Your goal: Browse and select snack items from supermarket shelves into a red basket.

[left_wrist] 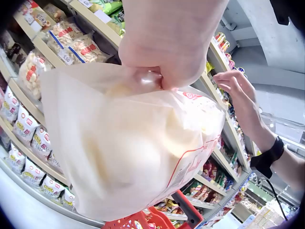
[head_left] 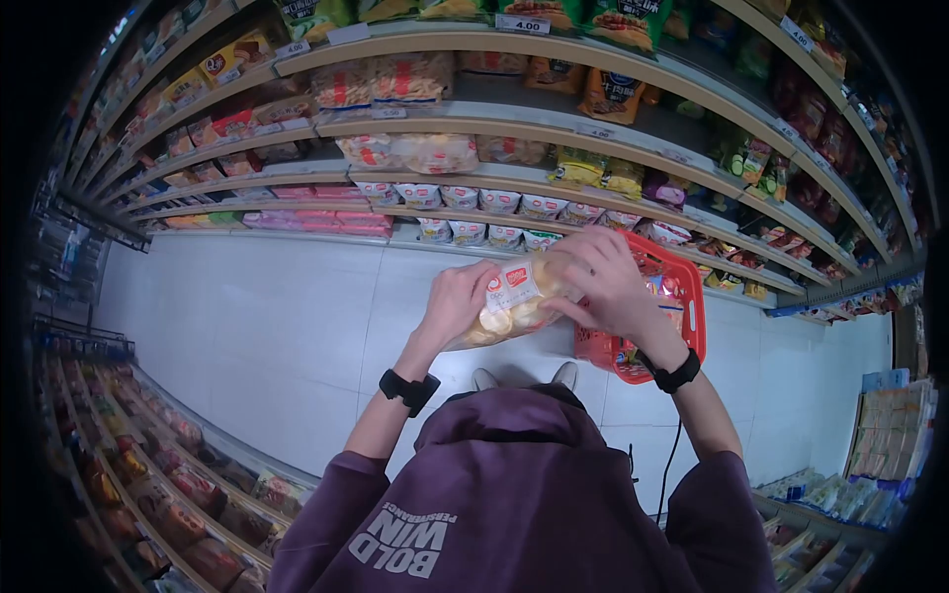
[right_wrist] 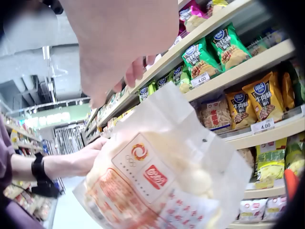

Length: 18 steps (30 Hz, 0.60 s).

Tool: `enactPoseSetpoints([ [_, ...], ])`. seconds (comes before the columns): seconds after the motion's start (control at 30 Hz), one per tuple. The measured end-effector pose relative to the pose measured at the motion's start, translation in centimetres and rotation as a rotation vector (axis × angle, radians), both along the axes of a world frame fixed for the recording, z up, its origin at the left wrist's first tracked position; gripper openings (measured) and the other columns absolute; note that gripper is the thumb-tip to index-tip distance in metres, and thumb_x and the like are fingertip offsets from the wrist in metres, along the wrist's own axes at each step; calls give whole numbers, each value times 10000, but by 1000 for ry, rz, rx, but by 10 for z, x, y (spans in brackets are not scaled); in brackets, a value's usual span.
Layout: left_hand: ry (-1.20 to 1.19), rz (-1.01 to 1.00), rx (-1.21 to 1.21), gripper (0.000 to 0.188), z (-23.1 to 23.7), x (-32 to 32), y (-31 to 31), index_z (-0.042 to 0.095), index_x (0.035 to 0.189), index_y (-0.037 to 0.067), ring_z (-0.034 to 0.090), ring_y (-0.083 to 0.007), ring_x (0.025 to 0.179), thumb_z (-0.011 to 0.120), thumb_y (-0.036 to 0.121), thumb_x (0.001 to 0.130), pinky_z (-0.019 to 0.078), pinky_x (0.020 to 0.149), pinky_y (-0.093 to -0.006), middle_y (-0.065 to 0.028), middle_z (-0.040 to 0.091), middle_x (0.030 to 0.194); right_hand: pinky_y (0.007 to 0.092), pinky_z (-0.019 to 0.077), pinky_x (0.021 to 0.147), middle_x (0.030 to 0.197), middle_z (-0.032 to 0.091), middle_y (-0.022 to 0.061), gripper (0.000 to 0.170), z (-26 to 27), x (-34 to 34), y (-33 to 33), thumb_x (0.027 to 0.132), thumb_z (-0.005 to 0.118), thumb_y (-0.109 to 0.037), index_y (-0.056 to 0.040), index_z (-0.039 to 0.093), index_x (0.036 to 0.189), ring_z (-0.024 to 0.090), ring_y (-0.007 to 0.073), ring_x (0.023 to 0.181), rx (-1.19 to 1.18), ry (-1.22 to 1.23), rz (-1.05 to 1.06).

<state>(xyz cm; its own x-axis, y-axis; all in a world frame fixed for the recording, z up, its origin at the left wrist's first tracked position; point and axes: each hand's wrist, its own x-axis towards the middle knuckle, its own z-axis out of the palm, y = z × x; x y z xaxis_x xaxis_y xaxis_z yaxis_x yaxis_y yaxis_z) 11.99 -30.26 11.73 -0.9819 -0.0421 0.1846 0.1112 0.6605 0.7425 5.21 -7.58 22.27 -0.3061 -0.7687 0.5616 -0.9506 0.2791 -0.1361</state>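
Observation:
My left hand (head_left: 460,301) grips one edge of a translucent snack bag (head_left: 509,308) with pale rounded pieces inside and red print on its label. In the left wrist view, that hand (left_wrist: 167,52) bunches the top of the bag (left_wrist: 124,162). My right hand (head_left: 611,282) is at the bag's other end, fingers loosely bent. The left wrist view shows this right hand (left_wrist: 240,93) apart from the bag, holding nothing. Seen from the right wrist, the bag's label (right_wrist: 143,171) faces the camera. A red shopping basket (head_left: 699,306) with colourful packets inside sits below my right wrist.
Ahead rise curved shelves (head_left: 445,119) of bagged snacks with price tags. More shelves (head_left: 148,484) of packets stand behind on the left. Pale floor tiles (head_left: 287,326) lie between them. A dark cable (head_left: 670,465) hangs by my right side.

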Motion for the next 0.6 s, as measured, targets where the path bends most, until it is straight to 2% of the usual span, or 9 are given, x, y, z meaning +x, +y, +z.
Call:
enactPoseSetpoints([
  [0.1,1,-19,-3,170,1,5,-9,682,968,74,635,-373,729,556,182,930,505,637,-431,-174,666,804,417,400,1018,1015,582,68,254,-20,1,8,730,732,-218,-82,625,917,554,253,1021,177,-38,107],
  [0.2,-19,-27,-90,176,2,7,-17,686,979,77,643,-365,745,558,186,930,511,645,-426,-169,671,818,434,404,1008,1019,605,70,227,-28,-6,14,741,717,-183,-58,608,894,547,263,1043,359,83,129],
  [0.3,85,-15,-160,192,6,12,-18,690,1015,81,649,-359,757,559,194,931,519,659,-422,-166,678,841,428,405,1019,954,593,75,210,-32,-3,8,690,678,-125,-50,588,864,550,253,1028,211,-39,78],
  [0.5,-16,4,65,236,1,26,-6,682,1075,44,659,-361,745,551,186,939,528,661,-391,-187,678,867,426,407,1012,953,601,71,198,-21,-7,1,715,665,-107,-40,586,884,552,249,1026,104,-17,102],
  [0.6,-14,-8,171,269,-8,29,2,666,1092,4,688,-253,667,543,204,961,512,622,-323,-211,657,759,426,408,1007,959,601,70,205,-15,-8,-1,726,669,-111,-37,585,898,553,250,1037,112,-10,136],
])
